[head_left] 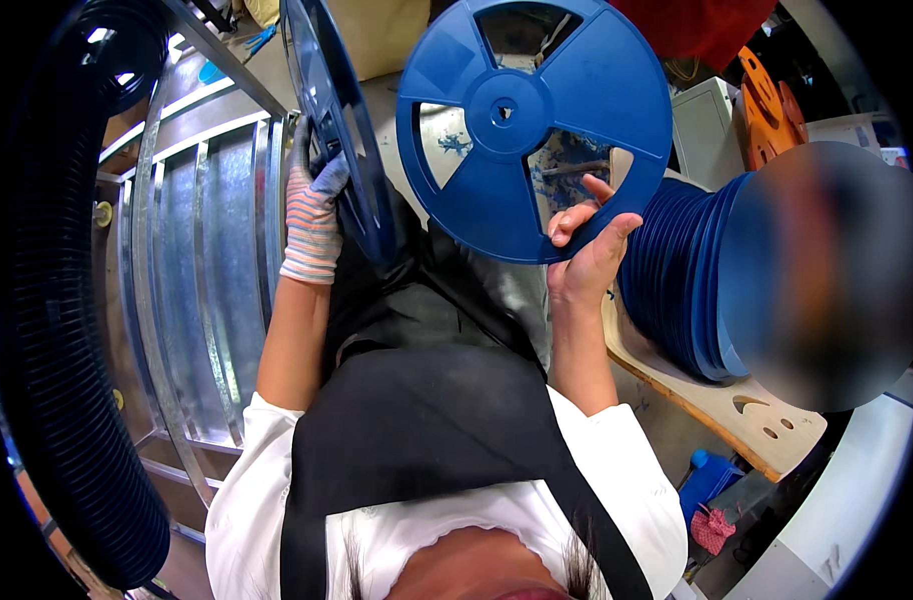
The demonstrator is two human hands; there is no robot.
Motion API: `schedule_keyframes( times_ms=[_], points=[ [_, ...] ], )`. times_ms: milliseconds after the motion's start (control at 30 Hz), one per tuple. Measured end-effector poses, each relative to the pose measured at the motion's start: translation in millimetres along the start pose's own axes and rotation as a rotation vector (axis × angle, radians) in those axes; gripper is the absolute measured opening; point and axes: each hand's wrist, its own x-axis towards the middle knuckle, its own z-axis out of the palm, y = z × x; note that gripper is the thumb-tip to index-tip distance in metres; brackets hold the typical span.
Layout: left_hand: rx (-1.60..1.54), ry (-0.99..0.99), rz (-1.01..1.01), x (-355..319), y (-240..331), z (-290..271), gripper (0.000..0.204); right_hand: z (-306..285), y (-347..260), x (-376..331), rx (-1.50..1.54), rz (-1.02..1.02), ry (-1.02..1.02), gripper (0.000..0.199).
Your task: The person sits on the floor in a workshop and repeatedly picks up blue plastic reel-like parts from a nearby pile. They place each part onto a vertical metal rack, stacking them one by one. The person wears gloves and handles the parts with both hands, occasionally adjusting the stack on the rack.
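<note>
My right hand (589, 245), bare, grips the lower right rim of a blue plastic reel flange (502, 160). Its fingers reach through a cut-out and the thumb lies outside the rim. This flange faces me, with a small central hole and several wedge-shaped openings. My left hand (317, 215), in a striped knitted glove with grey fingers, is closed on a second blue reel flange (362, 140), which stands nearly edge-on to the left of the first. The two flanges are apart. Some of the left fingers are hidden behind the second flange.
A metal frame (202, 250) stands at my left, beside a long row of dark blue flanges (77, 350). At right, a stack of blue flanges (677, 270) lies on a wooden board (767, 435), its outer end blurred. Orange plastic parts (767, 110) are beyond it.
</note>
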Motion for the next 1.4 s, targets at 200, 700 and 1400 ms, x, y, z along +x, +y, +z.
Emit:
schedule_keyframes(
  times_ms=[200,700,1400],
  points=[
    [-0.019,-0.412,-0.262,0.9,-53.5,4.6,0.061,47.6,14.2,-38.4,-0.224,-0.152,-0.397,0.066],
    [-0.253,-0.327,-0.803,-46.3,-90.4,-40.7,0.059,14.7,-57.7,8.5,-1.104,-0.749,-0.368,0.06],
    [-0.633,-0.235,-0.916,-37.0,-128.8,-111.6,0.056,-102.1,-180.1,131.4,-0.781,0.797,0.493,0.057]
  ],
)
